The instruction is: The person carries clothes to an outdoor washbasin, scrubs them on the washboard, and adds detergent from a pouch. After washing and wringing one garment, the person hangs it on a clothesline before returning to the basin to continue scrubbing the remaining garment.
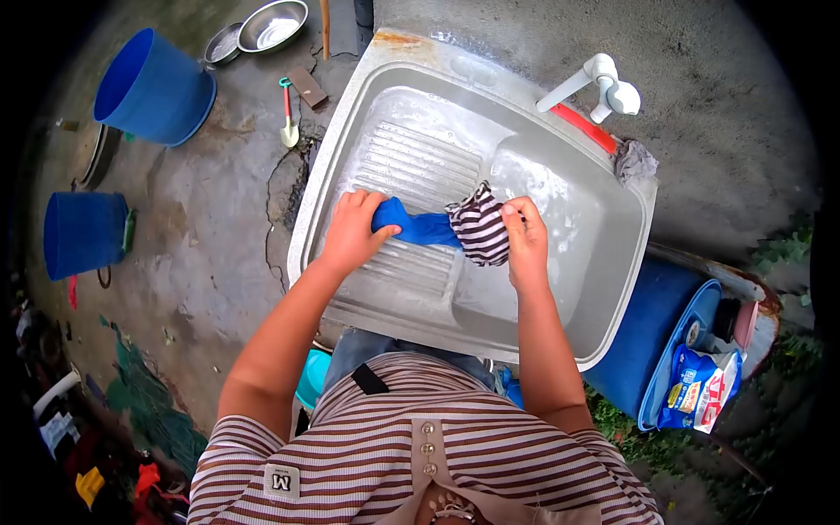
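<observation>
Over the washboard [418, 150] side of a grey sink [604, 306], a small garment stretches between my hands. It has a blue section [429, 229] and a dark-and-white striped section [479, 229]; I cannot tell its exact kind. My left hand [354, 229] is closed on the bunched blue end, low over the ridges. My right hand [527, 236] pinches the edge of the striped end between thumb and fingers, beside the basin. Whitish wet patches show on the ridges and the basin floor [538, 188].
A white tap [599, 79] and a red-handled object [584, 127] are at the sink's back right, near a grey rag [636, 163]. A detergent bag [700, 385] rests on a blue barrel [630, 341]. Blue buckets [153, 96], metal basins [273, 26] and a toy shovel [289, 114] stand left.
</observation>
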A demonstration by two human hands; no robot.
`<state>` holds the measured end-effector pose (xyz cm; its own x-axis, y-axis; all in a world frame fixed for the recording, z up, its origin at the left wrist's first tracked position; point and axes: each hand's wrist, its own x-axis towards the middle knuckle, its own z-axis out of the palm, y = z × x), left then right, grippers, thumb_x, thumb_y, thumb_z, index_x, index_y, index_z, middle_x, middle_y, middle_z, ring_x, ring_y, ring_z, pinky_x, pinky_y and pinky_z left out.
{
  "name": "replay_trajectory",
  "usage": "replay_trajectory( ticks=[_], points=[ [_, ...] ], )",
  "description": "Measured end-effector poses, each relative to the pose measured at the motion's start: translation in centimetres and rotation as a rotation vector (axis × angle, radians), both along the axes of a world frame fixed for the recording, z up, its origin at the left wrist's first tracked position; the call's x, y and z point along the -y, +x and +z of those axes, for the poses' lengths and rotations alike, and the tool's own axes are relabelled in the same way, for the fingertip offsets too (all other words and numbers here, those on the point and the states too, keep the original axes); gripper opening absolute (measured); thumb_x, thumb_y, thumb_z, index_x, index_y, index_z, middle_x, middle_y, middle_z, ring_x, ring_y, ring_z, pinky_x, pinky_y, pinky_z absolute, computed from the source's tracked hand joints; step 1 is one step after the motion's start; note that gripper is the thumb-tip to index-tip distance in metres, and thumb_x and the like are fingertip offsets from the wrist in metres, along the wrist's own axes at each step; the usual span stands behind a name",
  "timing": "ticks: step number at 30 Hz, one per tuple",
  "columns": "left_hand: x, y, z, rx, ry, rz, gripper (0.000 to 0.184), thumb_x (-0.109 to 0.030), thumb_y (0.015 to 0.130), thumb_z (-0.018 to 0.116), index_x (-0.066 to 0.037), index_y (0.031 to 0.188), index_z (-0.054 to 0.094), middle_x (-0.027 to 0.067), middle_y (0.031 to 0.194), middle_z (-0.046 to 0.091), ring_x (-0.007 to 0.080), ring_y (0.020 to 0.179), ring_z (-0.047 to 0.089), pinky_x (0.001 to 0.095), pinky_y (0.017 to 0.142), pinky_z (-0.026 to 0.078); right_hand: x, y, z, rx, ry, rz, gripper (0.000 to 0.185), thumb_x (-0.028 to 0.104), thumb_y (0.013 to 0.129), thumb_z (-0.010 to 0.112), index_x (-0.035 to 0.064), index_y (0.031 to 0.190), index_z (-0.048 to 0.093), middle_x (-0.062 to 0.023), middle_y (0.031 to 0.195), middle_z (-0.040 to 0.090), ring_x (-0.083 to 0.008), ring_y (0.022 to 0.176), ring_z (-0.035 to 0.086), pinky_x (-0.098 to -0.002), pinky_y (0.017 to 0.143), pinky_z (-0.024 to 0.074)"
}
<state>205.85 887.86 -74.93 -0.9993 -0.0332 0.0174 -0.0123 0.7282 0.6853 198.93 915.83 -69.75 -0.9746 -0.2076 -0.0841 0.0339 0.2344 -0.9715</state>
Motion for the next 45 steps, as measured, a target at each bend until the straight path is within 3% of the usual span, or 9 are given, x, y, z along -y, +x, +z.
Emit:
replay_trajectory(
  ticks=[4,11,15,17,23,26,31,36,45],
  points=[
    [-0.7,-1.7,0.6,0.091,0.266,0.164,0.038,-0.008,0.076,0.084,-0.007,0.107,0.062,0.0122,0.104,0.061,0.0306,0.102,0.057,0.0404,0.093,0.046,-0.5,3.2,1.8,0.133,-0.267,0.073,0.016,0.017,0.105,0.057,0.0028,0.096,0.059,0.0061,0.088,0.055,-0.0061,0.083,0.047,-0.0232,0.077,0.0401],
    [-0.3,-2.8,5.8,0.123,0.708,-0.081,0.039,0.017,0.081,0.065,-0.008,0.109,0.057,0.0012,0.105,0.060,0.0110,0.101,0.056,0.0272,0.090,0.047,4.6,1.9,-1.2,-0.488,0.260,0.022,0.032,0.014,0.093,0.071,0.0036,0.122,0.064,-0.0128,0.104,0.068,-0.0327,0.107,0.064,-0.0391,0.097,0.0484],
    [0.7,-3.4,10.5,-0.150,0.290,-0.189,0.037,0.007,0.080,0.073,-0.006,0.114,0.066,0.0065,0.105,0.065,0.0232,0.105,0.061,0.0343,0.095,0.045,4.4,-2.3,0.2,-0.120,0.292,0.389,0.036,0.007,0.087,0.076,0.0031,0.121,0.065,-0.0093,0.102,0.069,-0.0256,0.097,0.067,-0.0367,0.086,0.0525],
    [1.1,-2.5,11.9,-0.253,-0.128,-0.002,0.035,-0.007,0.080,0.080,-0.009,0.113,0.068,0.0075,0.105,0.066,0.0296,0.098,0.059,0.0398,0.097,0.039,4.2,-3.0,3.3,0.180,-0.364,0.212,0.025,0.000,0.086,0.075,0.0041,0.109,0.065,-0.0033,0.098,0.067,-0.0144,0.095,0.065,-0.0304,0.082,0.0511],
    [2.0,3.4,10.6,0.052,0.092,-0.225,0.042,-0.024,0.079,0.084,-0.009,0.114,0.065,0.0087,0.110,0.063,0.0317,0.112,0.055,0.0416,0.100,0.038,0.6,1.5,5.0,0.365,-0.287,0.463,0.028,0.000,0.086,0.076,0.0064,0.111,0.063,-0.0020,0.107,0.063,-0.0128,0.107,0.061,-0.0300,0.095,0.0491],
    [0.5,5.7,6.9,0.025,0.070,-0.037,0.046,-0.033,0.088,0.077,-0.009,0.125,0.063,0.0147,0.129,0.057,0.0365,0.123,0.050,0.0446,0.106,0.040,-0.2,4.7,1.8,-0.069,0.248,0.493,0.053,0.031,0.088,0.079,0.0095,0.133,0.061,-0.0141,0.128,0.057,-0.0321,0.127,0.053,-0.0409,0.110,0.0414],
    [-8.6,7.2,-0.9,-0.057,-0.236,0.171,0.035,-0.020,0.098,0.061,-0.007,0.131,0.062,0.0162,0.134,0.057,0.0362,0.125,0.050,0.0483,0.106,0.040,5.7,10.5,-4.8,-0.489,0.826,0.276,0.048,0.033,0.092,0.070,0.0127,0.134,0.062,-0.0164,0.137,0.054,-0.0417,0.127,0.047,-0.0537,0.104,0.0412],
    [-7.9,1.8,-1.8,-0.007,0.134,0.273,0.017,-0.016,0.102,0.054,-0.002,0.104,0.064,0.0197,0.100,0.065,0.0415,0.096,0.057,0.0501,0.089,0.043,7.3,5.6,-5.6,-0.266,0.484,0.119,0.026,0.025,0.095,0.064,0.0090,0.115,0.069,-0.0124,0.107,0.068,-0.0343,0.105,0.062,-0.0435,0.089,0.0506],
    [-5.3,-2.1,-2.3,-0.276,-0.017,0.182,0.019,-0.015,0.100,0.058,0.002,0.105,0.065,0.0184,0.103,0.063,0.0383,0.104,0.059,0.0508,0.100,0.042,9.6,1.7,-8.2,-0.651,0.480,0.069,0.019,0.017,0.091,0.062,0.0082,0.107,0.069,-0.0110,0.119,0.065,-0.0324,0.120,0.056,-0.0520,0.102,0.0389]
  ],
)
